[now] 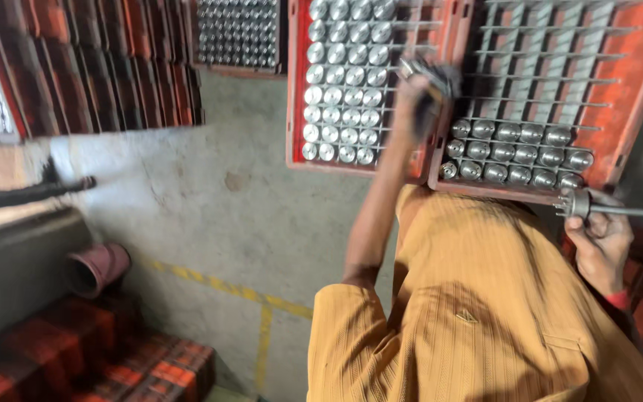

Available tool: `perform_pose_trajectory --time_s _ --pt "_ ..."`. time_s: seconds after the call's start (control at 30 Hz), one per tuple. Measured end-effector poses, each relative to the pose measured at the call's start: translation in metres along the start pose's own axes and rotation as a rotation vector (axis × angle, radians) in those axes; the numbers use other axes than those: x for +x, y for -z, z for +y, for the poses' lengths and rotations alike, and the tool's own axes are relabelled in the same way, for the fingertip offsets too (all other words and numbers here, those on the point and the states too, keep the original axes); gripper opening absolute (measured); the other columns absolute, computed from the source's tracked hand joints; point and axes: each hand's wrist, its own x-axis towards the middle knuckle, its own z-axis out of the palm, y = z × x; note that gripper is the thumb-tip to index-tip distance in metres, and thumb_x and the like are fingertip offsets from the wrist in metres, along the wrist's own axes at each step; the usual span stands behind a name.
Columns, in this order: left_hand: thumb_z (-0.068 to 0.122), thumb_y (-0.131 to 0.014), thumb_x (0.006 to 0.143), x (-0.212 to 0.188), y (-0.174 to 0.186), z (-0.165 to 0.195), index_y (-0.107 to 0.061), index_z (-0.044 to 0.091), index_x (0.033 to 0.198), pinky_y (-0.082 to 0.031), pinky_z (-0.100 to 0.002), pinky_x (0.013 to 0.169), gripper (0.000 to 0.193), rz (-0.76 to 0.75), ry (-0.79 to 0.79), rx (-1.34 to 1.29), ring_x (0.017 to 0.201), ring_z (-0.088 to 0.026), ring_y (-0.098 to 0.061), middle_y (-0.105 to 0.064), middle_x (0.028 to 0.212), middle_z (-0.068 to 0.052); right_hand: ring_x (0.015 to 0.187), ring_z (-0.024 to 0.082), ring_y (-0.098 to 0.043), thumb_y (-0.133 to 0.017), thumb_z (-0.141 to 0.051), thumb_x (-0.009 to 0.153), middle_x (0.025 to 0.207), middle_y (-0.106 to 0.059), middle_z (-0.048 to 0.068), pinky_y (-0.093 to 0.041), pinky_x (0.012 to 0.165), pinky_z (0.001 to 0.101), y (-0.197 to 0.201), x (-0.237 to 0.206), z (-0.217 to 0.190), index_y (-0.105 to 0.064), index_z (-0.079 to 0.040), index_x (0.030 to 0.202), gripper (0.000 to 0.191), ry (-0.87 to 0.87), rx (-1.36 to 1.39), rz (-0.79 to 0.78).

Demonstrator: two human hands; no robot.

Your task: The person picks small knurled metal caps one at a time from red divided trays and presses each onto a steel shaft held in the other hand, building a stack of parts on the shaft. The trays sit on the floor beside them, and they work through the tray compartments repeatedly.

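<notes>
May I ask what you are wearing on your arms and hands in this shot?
The left arm has a short sleeve of mustard-yellow cloth with fine ribbed stripes, and is bare below it. The left hand is blurred, and no glove shows. The right hand is ungloved, with a red band at the wrist.

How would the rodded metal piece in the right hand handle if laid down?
The metal piece in the right hand looks solid and rigid, so it is probably heavy for its size. Its round head and thin rod suggest it could roll if laid flat. The shiny surface may be slippery.
</notes>
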Motion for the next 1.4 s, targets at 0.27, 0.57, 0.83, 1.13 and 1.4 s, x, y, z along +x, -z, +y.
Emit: perform_pose_trajectory --time_s 0.27,0.57,0.83,1.13,1.4 --pt "0.032 -0.080 0.075 -0.139 -0.051 -0.092 -0.070 0.010 0.119 -0.058 -0.045 0.077 0.051 0.100 0.060 1.518 0.082 -0.033 -0.074 -0.075 0.093 -0.017 0.112 0.008 -0.061 -0.072 0.004 0.098 0.135 -0.064 0.012 -0.051 0.099 0.0210 -0.023 0.047 -0.054 -0.052 0.006 0.144 0.050 -0.004 -0.031 -0.225" --pt "0.030 -0.081 0.068 -0.162 -0.083 -0.126 -0.071 0.013 0.119 -0.056 -0.049 0.076 0.055 -0.149 0.174 1.666 0.085 -0.038 -0.073 -0.076 0.091 -0.018 0.121 0.014 -0.064 -0.080 -0.001 0.091 0.131 -0.066 0.013 -0.053 0.104 0.0261 0.002 0.047 -0.052 -0.054 0.006 0.148 0.063 -0.011 -0.134 -0.333" --pt "0.031 -0.083 0.069 -0.161 -0.099 -0.155 -0.072 0.012 0.119 -0.058 -0.043 0.081 0.054 -0.379 0.339 1.498 0.092 -0.033 -0.076 -0.078 0.098 -0.015 0.130 0.023 -0.062 -0.088 -0.013 0.070 0.140 -0.065 0.012 -0.045 0.116 0.0394 0.047 0.056 -0.082 -0.066 -0.002 0.132 0.066 0.418 -0.724 -0.514" --pt "0.037 -0.086 0.071 -0.141 -0.126 -0.190 -0.070 0.013 0.125 -0.058 -0.042 0.086 0.061 -0.638 0.519 1.550 0.096 -0.032 -0.076 -0.078 0.105 -0.016 0.124 0.022 -0.063 -0.087 -0.020 0.076 0.132 -0.067 0.012 -0.049 0.111 0.0354 0.107 0.040 -0.065 -0.065 0.003 0.132 0.065 0.284 -0.436 -0.338" --pt "0.041 -0.081 0.085 -0.098 -0.127 -0.200 -0.058 0.012 0.141 -0.060 -0.042 0.084 0.068 -0.440 0.351 1.726 0.098 -0.031 -0.076 -0.070 0.129 -0.017 0.117 0.017 -0.069 -0.086 -0.019 0.091 0.136 -0.068 0.014 -0.056 0.111 0.0332 0.153 0.009 -0.056 -0.060 0.005 0.141 0.061 0.225 0.011 0.090"
